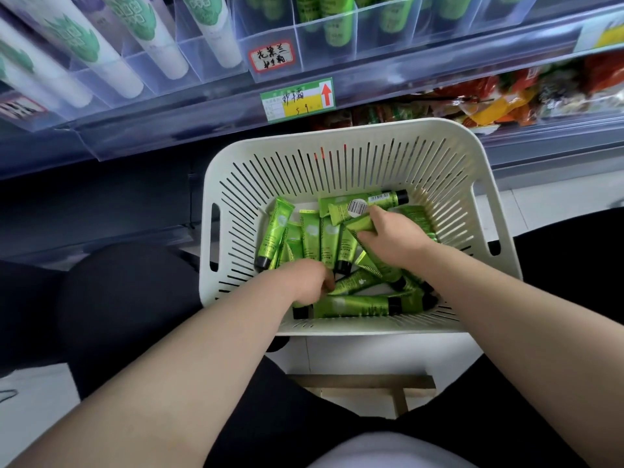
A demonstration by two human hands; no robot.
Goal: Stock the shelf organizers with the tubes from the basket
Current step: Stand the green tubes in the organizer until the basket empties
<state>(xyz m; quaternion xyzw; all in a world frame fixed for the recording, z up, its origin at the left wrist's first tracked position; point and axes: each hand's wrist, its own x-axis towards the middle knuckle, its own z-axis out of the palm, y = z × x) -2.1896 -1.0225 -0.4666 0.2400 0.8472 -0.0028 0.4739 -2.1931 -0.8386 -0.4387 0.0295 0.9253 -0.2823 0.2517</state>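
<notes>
Inside the white basket (341, 157), green tubes (312, 236) lie piled.

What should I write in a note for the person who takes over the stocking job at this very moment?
Left hand: down in the white slotted basket, fingers closing on a green tube; a firm grip cannot be confirmed.
Right hand: in the basket too, grip shut on a green tube.
Green tubes: many lie loose in the basket, which sits in front of the shelf.
Clear shelf organizers: above the basket, already holding some green tubes.
Done: part of the stock is in the organizers.
Left: move the remaining tubes from the basket up into the organizers.
</notes>
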